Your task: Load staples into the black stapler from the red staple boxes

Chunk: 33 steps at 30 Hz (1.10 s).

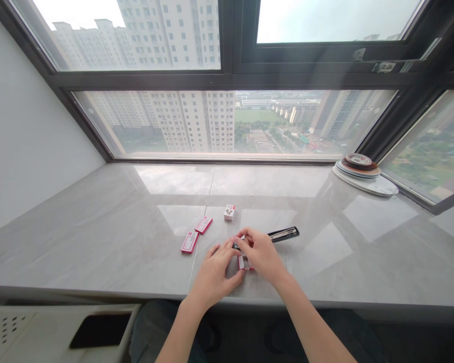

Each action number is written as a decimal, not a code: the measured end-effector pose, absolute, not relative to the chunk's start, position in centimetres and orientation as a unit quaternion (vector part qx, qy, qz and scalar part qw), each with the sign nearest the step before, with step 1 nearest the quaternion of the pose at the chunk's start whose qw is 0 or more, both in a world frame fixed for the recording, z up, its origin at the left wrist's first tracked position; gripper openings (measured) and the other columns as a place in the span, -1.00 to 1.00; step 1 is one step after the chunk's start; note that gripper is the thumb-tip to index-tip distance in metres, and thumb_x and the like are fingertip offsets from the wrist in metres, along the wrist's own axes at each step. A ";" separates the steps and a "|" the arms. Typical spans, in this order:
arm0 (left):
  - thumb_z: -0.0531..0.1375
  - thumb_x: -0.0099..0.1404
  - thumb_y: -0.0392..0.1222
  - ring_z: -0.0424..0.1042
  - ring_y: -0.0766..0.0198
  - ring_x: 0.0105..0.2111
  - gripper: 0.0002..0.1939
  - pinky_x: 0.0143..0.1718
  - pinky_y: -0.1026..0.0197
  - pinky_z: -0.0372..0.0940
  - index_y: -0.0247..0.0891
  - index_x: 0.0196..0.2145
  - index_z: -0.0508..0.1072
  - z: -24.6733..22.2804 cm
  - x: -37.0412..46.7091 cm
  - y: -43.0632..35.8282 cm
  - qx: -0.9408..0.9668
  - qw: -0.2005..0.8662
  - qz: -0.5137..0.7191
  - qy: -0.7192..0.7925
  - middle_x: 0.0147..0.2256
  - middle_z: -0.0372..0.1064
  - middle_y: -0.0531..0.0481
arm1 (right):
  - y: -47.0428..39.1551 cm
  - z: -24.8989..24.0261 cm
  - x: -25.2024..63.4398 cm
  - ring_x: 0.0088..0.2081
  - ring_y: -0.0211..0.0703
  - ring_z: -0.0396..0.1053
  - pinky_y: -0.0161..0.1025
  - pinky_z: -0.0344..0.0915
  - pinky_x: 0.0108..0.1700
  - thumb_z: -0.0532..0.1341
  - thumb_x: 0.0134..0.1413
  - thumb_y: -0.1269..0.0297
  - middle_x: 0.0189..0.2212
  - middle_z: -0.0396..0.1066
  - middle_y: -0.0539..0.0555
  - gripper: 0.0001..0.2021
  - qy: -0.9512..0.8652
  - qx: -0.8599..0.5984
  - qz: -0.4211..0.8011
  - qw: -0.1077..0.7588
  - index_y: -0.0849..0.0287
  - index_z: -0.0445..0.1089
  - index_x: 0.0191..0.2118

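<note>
An opened black stapler lies on the grey stone sill, its metal staple channel showing and its middle hidden under my right hand. My left hand rests at the stapler's near-left end, fingertips against it. The left thumb reaches beside an opened pink-and-white staple box. Over the same end of the stapler, my right hand is closed in a pinch; what sits between its fingertips is too small and covered to make out.
Two flat pink-and-white boxes lie to the left. Beyond my hands stands a small white box with a printed picture. Stacked plates occupy the far right corner by the window. The sill's front edge runs close below my hands.
</note>
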<state>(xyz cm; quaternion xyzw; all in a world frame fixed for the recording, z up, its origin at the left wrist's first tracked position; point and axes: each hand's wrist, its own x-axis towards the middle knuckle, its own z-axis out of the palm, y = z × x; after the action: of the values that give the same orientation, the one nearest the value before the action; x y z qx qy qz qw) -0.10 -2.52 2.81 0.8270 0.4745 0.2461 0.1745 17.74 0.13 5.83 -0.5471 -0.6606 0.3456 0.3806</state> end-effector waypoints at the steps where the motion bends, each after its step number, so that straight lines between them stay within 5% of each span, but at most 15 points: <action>1: 0.26 0.30 -0.16 0.16 0.11 0.38 -0.49 0.41 -0.10 0.07 0.09 0.20 0.37 2.7 -0.2 -2.5 0.826 0.178 0.246 0.475 0.36 0.19 0.09 | -0.2 6.2 17.9 -0.52 -0.23 0.27 -0.31 0.13 -0.41 0.17 0.28 0.13 -0.60 0.34 -0.10 -0.81 -0.683 -0.535 0.338 0.364 0.07 0.48 -0.24; 7: 0.23 0.34 -0.15 0.12 0.15 0.39 -0.68 0.39 -0.09 0.08 0.07 0.03 0.44 2.4 -0.3 -2.5 0.821 0.191 0.240 0.482 0.35 0.21 0.12 | -2.5 5.9 19.6 -0.51 -0.22 0.29 -0.29 0.01 -0.44 0.20 0.22 0.23 -0.57 0.41 -0.07 -0.86 -0.752 -0.524 0.312 0.251 0.06 0.48 -0.34; 15: 0.30 0.29 -0.10 0.20 0.10 0.33 -0.66 0.34 -0.03 0.13 0.01 0.02 0.42 2.9 -0.5 -2.9 0.806 0.193 0.273 0.489 0.33 0.22 0.04 | -3.6 5.0 22.6 -0.51 -0.19 0.27 -0.28 0.06 -0.43 0.20 0.24 0.09 -0.60 0.33 -0.09 -0.82 -0.703 -0.580 0.300 0.281 0.03 0.49 -0.25; 19: 0.19 0.41 -0.05 0.43 0.10 -0.02 -0.88 0.04 0.03 0.29 -0.09 -0.18 0.47 3.0 -0.7 -3.2 0.757 0.174 0.311 0.548 -0.08 0.48 -0.02 | -3.7 4.1 25.7 -0.53 -0.17 0.24 -0.25 0.04 -0.44 0.08 0.32 0.03 -0.63 0.31 -0.06 -0.69 -0.636 -0.671 0.269 0.270 0.08 0.37 -0.37; 23: 0.07 0.49 -0.11 0.39 0.15 -0.27 -0.71 -0.11 0.07 0.21 -0.15 -0.39 0.43 2.5 0.7 -3.4 0.766 0.162 0.284 0.553 -0.40 0.42 0.04 | -4.0 2.9 25.7 -0.51 -0.18 0.26 -0.25 0.04 -0.41 0.07 0.32 0.05 -0.58 0.37 -0.02 -0.67 -0.657 -0.658 0.290 0.228 0.10 0.33 -0.42; 29: 0.07 0.51 -0.09 0.37 0.19 -0.33 -0.72 -0.18 0.11 0.17 -0.14 -0.36 0.46 2.4 2.9 -3.7 0.749 0.130 0.296 0.578 -0.42 0.40 0.06 | -3.7 1.7 25.9 -0.52 -0.21 0.24 -0.27 0.08 -0.44 0.14 0.27 -0.06 -0.59 0.32 -0.04 -0.65 -0.612 -0.659 0.337 0.278 0.11 0.38 -0.35; 33: 0.09 0.51 -0.06 0.44 0.17 -0.23 -0.75 -0.12 0.10 0.20 -0.05 0.01 0.51 2.5 3.6 -3.5 0.756 0.108 0.310 0.567 -0.25 0.46 0.01 | -2.4 1.8 30.6 -0.67 -0.32 0.08 -0.32 -0.08 -0.61 0.24 0.14 -0.21 -0.55 0.29 -0.11 -0.43 -0.470 -0.679 0.449 0.342 0.10 0.33 0.10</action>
<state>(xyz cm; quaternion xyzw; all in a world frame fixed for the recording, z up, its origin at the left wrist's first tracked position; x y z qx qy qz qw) 3.61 -3.49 2.53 0.7557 0.5666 0.3100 0.1084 30.64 -2.38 1.79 -0.6786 -0.4702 0.4488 0.3419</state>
